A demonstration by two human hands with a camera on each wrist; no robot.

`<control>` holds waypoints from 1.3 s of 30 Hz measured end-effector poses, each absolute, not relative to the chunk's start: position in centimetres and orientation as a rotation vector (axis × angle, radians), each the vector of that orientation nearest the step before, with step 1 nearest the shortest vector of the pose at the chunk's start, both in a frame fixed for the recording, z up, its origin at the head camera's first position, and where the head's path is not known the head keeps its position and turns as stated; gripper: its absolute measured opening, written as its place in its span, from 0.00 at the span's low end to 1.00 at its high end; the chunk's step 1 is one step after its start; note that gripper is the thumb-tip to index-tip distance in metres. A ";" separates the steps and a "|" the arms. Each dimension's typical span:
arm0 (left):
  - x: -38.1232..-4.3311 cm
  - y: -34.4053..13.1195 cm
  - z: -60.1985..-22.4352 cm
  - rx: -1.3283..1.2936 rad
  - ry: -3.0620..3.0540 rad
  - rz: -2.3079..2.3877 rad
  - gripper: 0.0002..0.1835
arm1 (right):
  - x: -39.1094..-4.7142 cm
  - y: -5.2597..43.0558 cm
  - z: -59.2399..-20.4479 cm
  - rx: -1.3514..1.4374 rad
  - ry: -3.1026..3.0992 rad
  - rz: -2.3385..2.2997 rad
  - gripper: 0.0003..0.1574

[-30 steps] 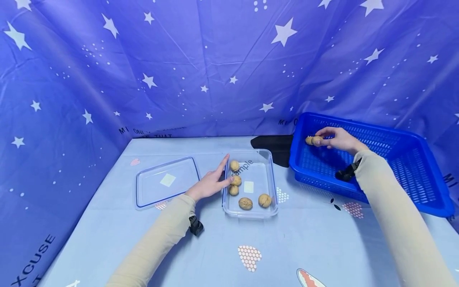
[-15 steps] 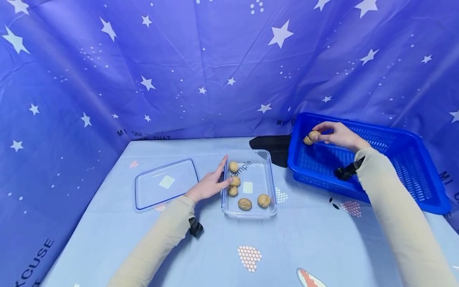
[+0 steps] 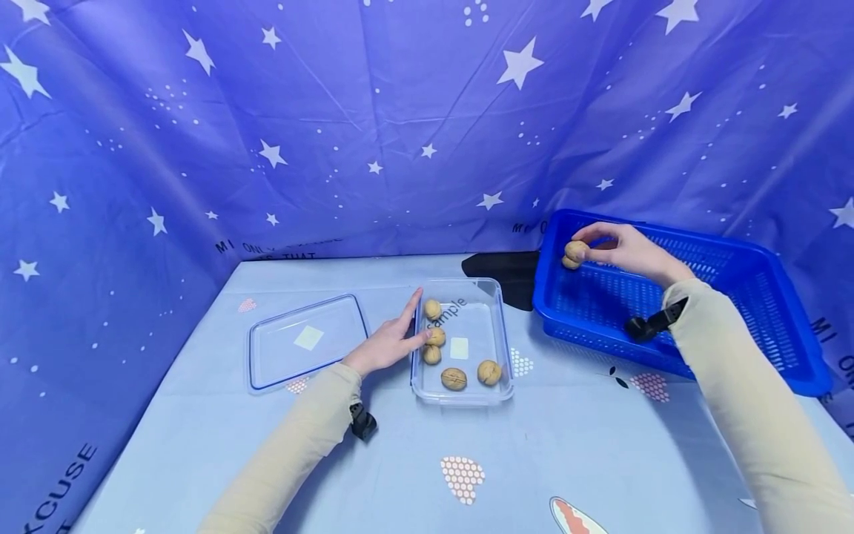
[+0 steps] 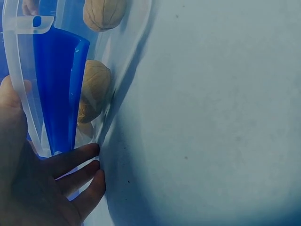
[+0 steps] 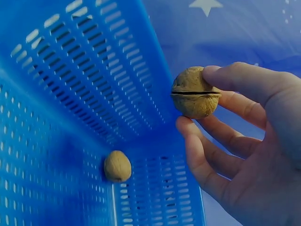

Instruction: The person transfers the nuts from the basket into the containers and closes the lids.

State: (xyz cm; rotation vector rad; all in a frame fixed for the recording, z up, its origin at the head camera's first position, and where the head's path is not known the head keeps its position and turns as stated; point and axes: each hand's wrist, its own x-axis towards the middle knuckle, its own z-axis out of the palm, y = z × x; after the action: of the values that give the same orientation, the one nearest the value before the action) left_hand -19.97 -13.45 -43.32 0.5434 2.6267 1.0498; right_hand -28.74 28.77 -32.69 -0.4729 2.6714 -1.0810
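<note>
My right hand (image 3: 630, 251) pinches a cracked walnut (image 5: 195, 92) between thumb and fingertips, over the left end of the blue basket (image 3: 674, 352). Below it, another walnut (image 5: 117, 166) lies in a corner of the basket. My left hand (image 3: 388, 343) holds the left wall of a clear plastic food container (image 3: 502, 334), thumb over the rim and fingers along the outside. Several walnuts are in this container, among them one (image 3: 454, 379) near its front wall and one (image 3: 489, 372) at the front right corner. Others line the left side by my thumb.
The container's clear lid (image 3: 273, 348), edged in blue, lies flat to the left. A black strip (image 3: 503, 274) shows between container and basket. Behind the table hangs a blue star-printed cloth (image 3: 320, 133). Black wrist cameras (image 3: 363, 423) are strapped to both arms.
My right hand has lifted the walnut slightly and moved it a little left, off the other walnut's side in the basket. The left hand stays at the container.
</note>
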 end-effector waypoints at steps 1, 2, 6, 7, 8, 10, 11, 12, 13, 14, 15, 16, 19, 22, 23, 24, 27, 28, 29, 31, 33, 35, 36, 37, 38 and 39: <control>-20.0 -13.4 -43.3 0.546 2.625 1.052 0.45 | -28.6 28.6 -32.7 -0.480 2.672 -1.080 0.29; -20.0 -13.4 -43.4 0.550 2.624 1.056 0.45 | -28.5 28.5 -32.7 -0.493 2.673 -1.082 0.28; -20.0 -13.4 -43.4 0.554 2.619 1.058 0.45 | -27.9 27.8 -32.6 -0.541 2.668 -1.096 0.26; -20.0 -13.4 -43.4 0.552 2.617 1.058 0.45 | -27.7 27.6 -32.6 -0.555 2.660 -1.105 0.26; -20.0 -13.4 -43.3 0.553 2.616 1.063 0.45 | -27.6 27.4 -32.6 -0.565 2.655 -1.108 0.25; -20.0 -13.4 -43.3 0.552 2.613 1.068 0.45 | -27.3 26.9 -32.6 -0.587 2.644 -1.107 0.25; -20.0 -13.4 -43.2 0.550 2.613 1.067 0.45 | -27.2 26.6 -32.5 -0.599 2.643 -1.104 0.24; -19.9 -13.4 -43.1 0.551 2.611 1.071 0.45 | -27.0 26.4 -32.5 -0.607 2.641 -1.102 0.23; -19.9 -13.4 -43.1 0.555 2.611 1.072 0.45 | -26.9 26.1 -32.5 -0.616 2.637 -1.107 0.23; -19.9 -13.4 -43.0 0.560 2.612 1.073 0.45 | -26.8 25.9 -32.4 -0.625 2.634 -1.111 0.22; -19.9 -13.4 -43.0 0.561 2.611 1.070 0.45 | -26.7 25.6 -32.3 -0.632 2.629 -1.117 0.22; -19.9 -13.3 -42.9 0.565 2.610 1.069 0.45 | -26.5 25.4 -32.3 -0.639 2.622 -1.124 0.21; -19.8 -13.3 -42.9 0.573 2.606 1.060 0.45 | -26.2 24.7 -32.2 -0.683 2.604 -1.126 0.21; -19.9 -13.4 -43.0 0.577 2.603 1.052 0.45 | -25.8 24.1 -32.3 -0.754 2.599 -1.103 0.20; -19.9 -13.4 -43.0 0.581 2.605 1.050 0.44 | -25.7 23.8 -32.3 -0.785 2.599 -1.090 0.20; -19.9 -13.4 -43.0 0.583 2.606 1.047 0.44 | -25.5 23.6 -32.3 -0.810 2.598 -1.082 0.20; -20.0 -13.4 -42.9 0.591 2.613 1.038 0.44 | -25.1 23.0 -32.3 -0.854 2.570 -1.069 0.20; -20.1 -13.5 -42.9 0.594 2.614 1.035 0.44 | -24.9 22.8 -32.3 -0.866 2.557 -1.065 0.21; -20.1 -13.5 -42.9 0.598 2.615 1.034 0.44 | -24.8 22.6 -32.3 -0.877 2.544 -1.063 0.21; -20.1 -13.5 -43.0 0.603 2.615 1.034 0.44 | -24.5 22.2 -32.4 -0.888 2.527 -1.061 0.21; -20.1 -13.4 -43.0 0.610 2.615 1.038 0.44 | -24.3 21.9 -32.4 -0.892 2.519 -1.065 0.21; -20.1 -13.4 -43.1 0.612 2.617 1.040 0.44 | -24.1 21.5 -32.5 -0.897 2.515 -1.070 0.21; -20.1 -13.4 -43.1 0.611 2.617 1.041 0.44 | -24.0 21.4 -32.6 -0.903 2.514 -1.073 0.20; -20.0 -13.4 -43.0 0.609 2.618 1.039 0.44 | -24.0 21.2 -32.7 -0.911 2.507 -1.078 0.20; -20.0 -13.4 -43.0 0.608 2.620 1.036 0.44 | -23.9 21.1 -32.8 -0.920 2.497 -1.083 0.20; -20.0 -13.4 -43.1 0.607 2.622 1.035 0.44 | -23.8 21.0 -33.0 -0.929 2.488 -1.084 0.19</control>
State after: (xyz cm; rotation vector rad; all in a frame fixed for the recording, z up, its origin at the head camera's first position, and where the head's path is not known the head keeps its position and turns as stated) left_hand -20.00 -13.41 -43.05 0.6073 2.6219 1.0347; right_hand -23.82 20.97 -32.97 -0.9291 2.4881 -1.0844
